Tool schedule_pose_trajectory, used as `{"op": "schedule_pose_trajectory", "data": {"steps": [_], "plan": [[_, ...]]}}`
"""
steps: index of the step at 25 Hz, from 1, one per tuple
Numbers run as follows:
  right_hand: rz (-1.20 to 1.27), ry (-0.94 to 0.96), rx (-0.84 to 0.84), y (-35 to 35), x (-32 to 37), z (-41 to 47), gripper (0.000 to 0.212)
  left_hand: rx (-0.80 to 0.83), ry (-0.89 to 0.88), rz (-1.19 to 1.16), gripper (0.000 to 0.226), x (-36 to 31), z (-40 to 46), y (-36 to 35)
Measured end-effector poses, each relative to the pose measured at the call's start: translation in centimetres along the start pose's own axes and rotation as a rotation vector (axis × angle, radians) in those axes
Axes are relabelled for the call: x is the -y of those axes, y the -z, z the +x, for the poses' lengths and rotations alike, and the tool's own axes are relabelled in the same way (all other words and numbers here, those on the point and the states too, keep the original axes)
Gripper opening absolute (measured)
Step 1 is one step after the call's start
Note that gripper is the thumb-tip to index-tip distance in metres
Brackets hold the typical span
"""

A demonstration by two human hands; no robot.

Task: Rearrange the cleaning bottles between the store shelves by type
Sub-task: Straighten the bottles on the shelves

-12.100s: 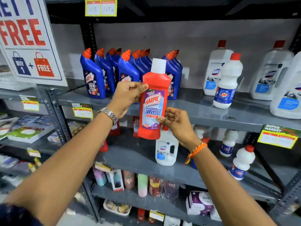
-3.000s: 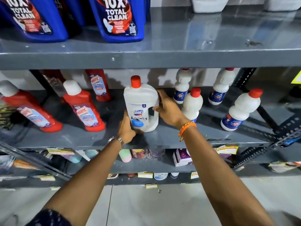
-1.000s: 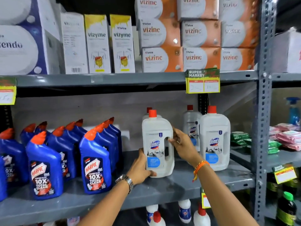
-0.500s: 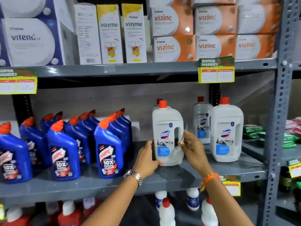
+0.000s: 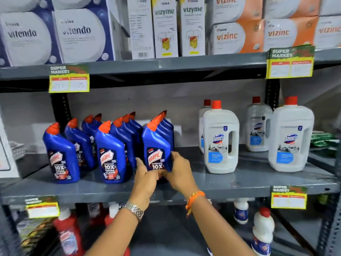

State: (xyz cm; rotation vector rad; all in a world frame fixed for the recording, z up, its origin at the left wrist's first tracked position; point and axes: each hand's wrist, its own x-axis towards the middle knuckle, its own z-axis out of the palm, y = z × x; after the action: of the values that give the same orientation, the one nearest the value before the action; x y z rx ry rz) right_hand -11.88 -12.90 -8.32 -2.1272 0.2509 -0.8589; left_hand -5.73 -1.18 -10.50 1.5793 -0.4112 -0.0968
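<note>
Both hands grip the base of one blue Harpic bottle [image 5: 156,145] with an orange cap, standing at the right end of a cluster of several like bottles [image 5: 108,152] on the grey middle shelf [image 5: 239,183]. My left hand [image 5: 145,176] holds its lower left side; my right hand [image 5: 180,172] holds its lower right. The white Domex bottle [image 5: 220,143] with a red cap stands free to the right, one more behind it, two further right [image 5: 290,137].
Boxes [image 5: 164,28] fill the top shelf. Price tags [image 5: 69,79] hang on shelf edges. The lower shelf holds red Harpic bottles [image 5: 67,235] at left and small white bottles [image 5: 263,230] at right. A perforated upright post [image 5: 332,218] stands at the right.
Both hands let go of the white Domex bottle, which now stands on the middle shelf, and moved left onto the nearest blue Harpic bottle. The view shifted left.
</note>
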Motion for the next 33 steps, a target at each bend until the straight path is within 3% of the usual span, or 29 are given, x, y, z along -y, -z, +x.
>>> {"op": "schedule_pose_trajectory", "data": {"steps": [4, 6, 11, 14, 16, 19, 21, 22, 24, 27, 30, 33], "plan": [[-0.131, -0.068, -0.099, -1.5, -0.8, 1.3, 0.047, 0.106, -0.006, -0.02, 0.069, -1.2, -0.1, 1.1], [-0.149, -0.071, -0.113, -1.8, -1.3, 1.7, 0.047, 0.175, -0.023, -0.02, 0.069, -1.6, 0.1, 1.4], [-0.151, -0.062, -0.085, -2.2, -1.3, 2.0, 0.05, 0.178, -0.035, -0.016, 0.076, -1.5, 0.1, 2.1], [-0.071, -0.07, -0.042, 0.1, -1.3, 0.0, 0.067, 0.15, -0.059, -0.065, 0.076, -1.3, -2.4, 2.0], [0.054, -0.093, -0.16, 3.2, -1.9, -4.6, 0.067, 0.089, -0.172, -0.071, 0.077, 0.5, -5.1, 2.1], [0.178, -0.096, -0.572, 6.5, -5.1, -13.3, 0.04, -0.088, -0.4, -0.049, 0.066, 6.8, -8.6, 2.6], [0.204, -0.208, -0.729, 6.2, -9.7, -17.0, 0.037, -0.213, -0.46, 0.072, 0.055, 11.8, -9.7, 2.7], [0.185, -0.301, -0.717, 5.3, -12.4, -17.9, 0.041, -0.267, -0.421, 0.1, 0.055, 14.5, -9.9, 3.0], [0.151, -0.494, -0.531, 3.0, -17.9, -18.6, 0.058, -0.376, -0.247, 0.166, 0.071, 19.1, -9.3, 3.8], [0.078, -0.674, -0.322, -0.2, -23.6, -17.9, 0.087, -0.538, 0.084, 0.033, 0.101, 23.3, -6.8, 5.4], [-0.017, -0.775, -0.308, -2.1, -26.6, -16.5, 0.086, -0.622, 0.204, 0.017, 0.111, 25.0, -4.9, 6.7], [0.024, -0.825, -0.282, -3.8, -28.1, -15.5, 0.087, -0.594, 0.271, 0.016, 0.117, 30.8, -2.3, 8.2]]}}
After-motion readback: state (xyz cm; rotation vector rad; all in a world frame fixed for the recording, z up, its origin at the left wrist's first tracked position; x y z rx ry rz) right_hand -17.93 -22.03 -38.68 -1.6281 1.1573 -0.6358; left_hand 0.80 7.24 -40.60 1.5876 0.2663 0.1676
